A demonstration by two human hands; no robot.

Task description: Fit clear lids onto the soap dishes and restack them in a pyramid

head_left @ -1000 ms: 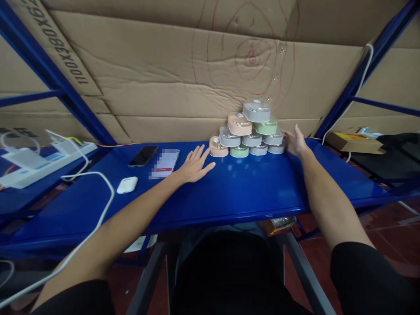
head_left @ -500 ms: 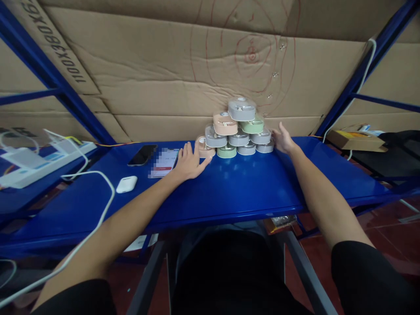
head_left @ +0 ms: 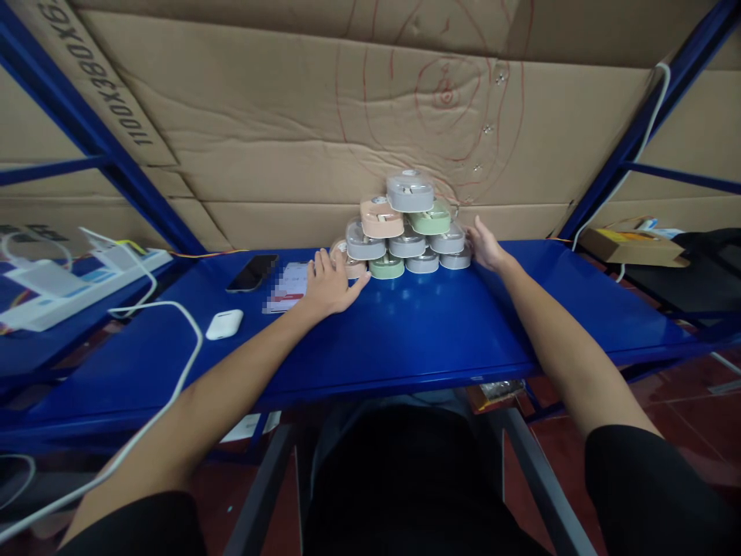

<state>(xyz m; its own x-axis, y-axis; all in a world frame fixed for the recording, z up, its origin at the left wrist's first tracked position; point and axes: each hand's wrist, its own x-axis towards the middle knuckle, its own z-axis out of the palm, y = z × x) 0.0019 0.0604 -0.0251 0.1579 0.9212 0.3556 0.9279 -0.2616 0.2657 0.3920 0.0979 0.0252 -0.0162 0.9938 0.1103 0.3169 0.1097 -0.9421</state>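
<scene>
Both hands closing in since before: left hand [head_left: 327, 284] and right hand [head_left: 485, 247], grips open, are now bracketing the case pyramid [head_left: 404, 229] on the desk [head_left: 405, 332].

Front of shelf [head_left: 417, 332]: lying bare, giving open passage.
Behind pyramid of cases [head_left: 405, 232]: cardboard wall [head_left: 278, 154] blocking.
Flanks: left hand [head_left: 329, 284] and right hand [head_left: 486, 247] closing both sides.
Left: phone [head_left: 252, 273], earbud case [head_left: 225, 324], cable [head_left: 174, 340] crowding.

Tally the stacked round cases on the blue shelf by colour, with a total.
Visible cases in the pile between the left hand and the right hand:
Grey cases: 6
Green cases: 2
Peach cases: 2
Total: 10
</scene>
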